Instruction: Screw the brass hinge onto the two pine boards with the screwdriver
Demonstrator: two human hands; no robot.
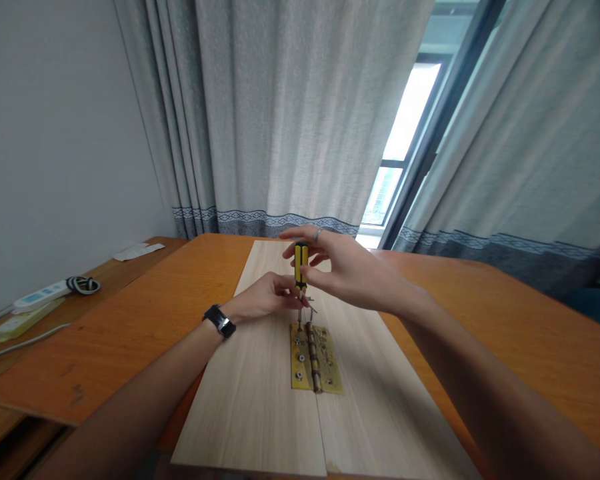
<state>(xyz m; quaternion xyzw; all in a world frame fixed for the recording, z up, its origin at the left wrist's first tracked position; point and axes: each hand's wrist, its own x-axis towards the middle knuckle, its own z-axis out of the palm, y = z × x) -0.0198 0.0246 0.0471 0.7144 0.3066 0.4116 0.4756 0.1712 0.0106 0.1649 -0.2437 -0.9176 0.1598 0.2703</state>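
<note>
A brass hinge (pixel 316 358) lies across the seam of two pale wooden boards (pixel 253 393) on an orange table. My right hand (pixel 347 267) is closed round the yellow-and-black handle of a screwdriver (pixel 301 265), held upright with its tip at the hinge's far left corner. My left hand (pixel 265 297), with a black watch on the wrist, pinches the screwdriver's metal shaft just above the hinge. Whether a screw sits under the tip is too small to tell.
The orange table (pixel 120 333) runs to grey curtains (pixel 290 113) and a window at the back. On a lower wooden surface at the left lie a white power strip with coiled cable (pixel 55 289) and some papers (pixel 137 251).
</note>
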